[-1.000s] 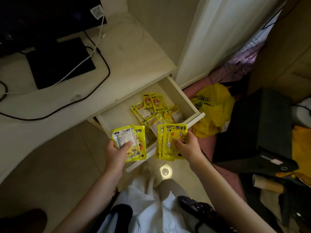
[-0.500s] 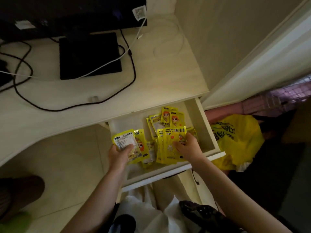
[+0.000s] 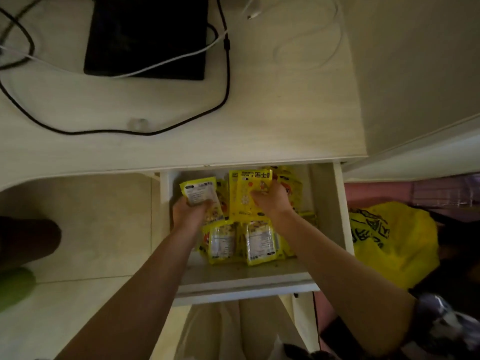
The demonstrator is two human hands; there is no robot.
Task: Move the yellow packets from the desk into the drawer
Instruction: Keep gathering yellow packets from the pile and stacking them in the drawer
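Observation:
Both my hands are inside the open white drawer (image 3: 330, 229) under the pale desk (image 3: 259, 120). My left hand (image 3: 189, 213) grips a small stack of yellow packets (image 3: 200, 193), white label side up, at the drawer's back left. My right hand (image 3: 271, 201) holds another stack of yellow packets (image 3: 245, 193), printed side up, at the back middle. Several more yellow packets (image 3: 241, 242) lie on the drawer floor in front of my hands, and others (image 3: 293, 188) sit at the back right, partly hidden by my right hand.
On the desk lie a black flat device (image 3: 148, 35), a black cable (image 3: 226, 81) and a white cable (image 3: 306, 35). A yellow plastic bag (image 3: 389, 245) sits on the floor right of the drawer. A wall stands at the right. Pale floor tiles lie at the left.
Both hands have carried their packet stacks from above the drawer's front edge deeper into the drawer, toward its back. The view has tilted down over the drawer.

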